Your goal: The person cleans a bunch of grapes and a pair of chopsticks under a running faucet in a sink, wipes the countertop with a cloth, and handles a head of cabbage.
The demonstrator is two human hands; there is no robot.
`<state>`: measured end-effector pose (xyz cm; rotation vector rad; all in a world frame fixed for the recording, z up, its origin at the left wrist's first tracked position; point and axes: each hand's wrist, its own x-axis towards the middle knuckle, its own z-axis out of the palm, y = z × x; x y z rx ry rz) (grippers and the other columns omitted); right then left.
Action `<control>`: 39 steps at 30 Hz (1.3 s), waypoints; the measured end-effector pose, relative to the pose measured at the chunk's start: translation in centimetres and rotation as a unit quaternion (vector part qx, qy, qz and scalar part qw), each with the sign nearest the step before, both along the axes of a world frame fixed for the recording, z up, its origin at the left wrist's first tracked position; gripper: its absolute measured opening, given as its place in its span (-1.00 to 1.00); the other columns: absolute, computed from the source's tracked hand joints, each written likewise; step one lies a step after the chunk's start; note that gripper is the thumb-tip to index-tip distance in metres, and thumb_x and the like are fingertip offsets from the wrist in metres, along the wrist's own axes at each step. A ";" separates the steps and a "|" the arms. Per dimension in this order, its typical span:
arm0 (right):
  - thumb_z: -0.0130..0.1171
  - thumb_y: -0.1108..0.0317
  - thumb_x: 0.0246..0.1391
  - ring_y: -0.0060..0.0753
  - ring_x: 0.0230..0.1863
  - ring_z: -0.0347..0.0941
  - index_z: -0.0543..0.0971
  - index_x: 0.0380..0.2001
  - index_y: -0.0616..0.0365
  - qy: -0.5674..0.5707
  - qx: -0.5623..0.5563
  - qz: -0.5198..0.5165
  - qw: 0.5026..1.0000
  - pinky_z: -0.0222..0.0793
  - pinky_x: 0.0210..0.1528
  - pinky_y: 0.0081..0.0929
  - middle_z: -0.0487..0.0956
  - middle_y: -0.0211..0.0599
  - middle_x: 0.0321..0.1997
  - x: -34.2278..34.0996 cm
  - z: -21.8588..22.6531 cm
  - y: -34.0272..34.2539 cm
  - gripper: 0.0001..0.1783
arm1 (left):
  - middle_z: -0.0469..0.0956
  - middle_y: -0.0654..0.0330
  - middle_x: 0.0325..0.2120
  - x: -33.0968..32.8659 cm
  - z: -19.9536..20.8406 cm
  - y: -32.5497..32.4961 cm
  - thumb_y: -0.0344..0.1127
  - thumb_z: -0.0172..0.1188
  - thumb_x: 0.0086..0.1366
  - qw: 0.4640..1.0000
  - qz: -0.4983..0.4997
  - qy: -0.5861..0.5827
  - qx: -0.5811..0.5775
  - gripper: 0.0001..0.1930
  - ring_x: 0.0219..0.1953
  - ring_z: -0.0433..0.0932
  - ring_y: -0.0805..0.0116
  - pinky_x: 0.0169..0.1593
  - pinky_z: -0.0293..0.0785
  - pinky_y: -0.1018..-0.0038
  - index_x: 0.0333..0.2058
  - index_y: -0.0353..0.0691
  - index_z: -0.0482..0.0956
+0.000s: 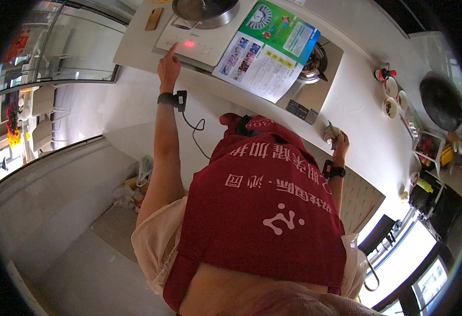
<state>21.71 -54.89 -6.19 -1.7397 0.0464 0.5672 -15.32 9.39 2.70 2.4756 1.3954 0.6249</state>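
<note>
My left hand (169,69) reaches over the front of a white induction cooker (176,51). Its index finger is stretched out onto the control panel, beside a lit red display; the other fingers look partly curled, and nothing is held. A steel pot (212,22) with a dark lid stands on the cooker. At the counter's front edge on the right, my right hand (341,145) is closed around a crumpled greyish cloth (331,132). Part of that hand's fingers is hidden. Both wrists wear black bands with small devices.
A green and white printed sheet (273,50) partly covers a gas stove (330,58). A brown phone-like object (154,19) lies left of the cooker. Small bowls (390,107), a red-capped bottle (383,73) and a dark wok (441,101) are at the right.
</note>
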 end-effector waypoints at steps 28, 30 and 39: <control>0.11 0.29 0.28 -0.62 -0.45 0.42 0.53 0.01 0.28 -0.022 0.039 -0.057 0.997 0.35 -0.45 -0.61 0.55 -0.40 -0.35 -0.1 1.4 0.3 -0.67 | 0.61 0.16 -0.45 8.3 10.2 3.1 -0.38 0.21 0.29 0.962 -0.111 -0.233 0.092 -0.71 -0.44 0.55 0.21 -0.27 0.48 0.34 0.00 -0.14 0.59; 0.11 0.29 0.29 -0.62 -0.43 0.43 0.53 0.00 0.27 -0.017 0.043 -0.050 0.998 0.37 -0.44 -0.60 0.55 -0.39 -0.34 -0.2 1.8 0.6 -0.68 | 0.63 0.14 -0.42 11.1 9.7 6.1 -0.30 0.24 0.29 0.966 -0.142 -0.199 0.086 -0.71 -0.39 0.59 0.17 -0.24 0.50 0.31 -0.02 -0.17 0.59; 0.07 0.30 0.31 -0.62 -0.47 0.42 0.52 0.00 0.26 -0.043 0.043 -0.060 0.996 0.38 -0.48 -0.64 0.54 -0.41 -0.36 -0.6 2.4 1.5 -0.70 | 0.68 -0.01 -0.39 22.2 6.7 16.4 0.07 0.21 0.23 0.984 -0.174 -0.037 -0.010 -0.56 -0.25 0.65 0.00 -0.12 0.53 0.17 -0.41 -0.28 0.68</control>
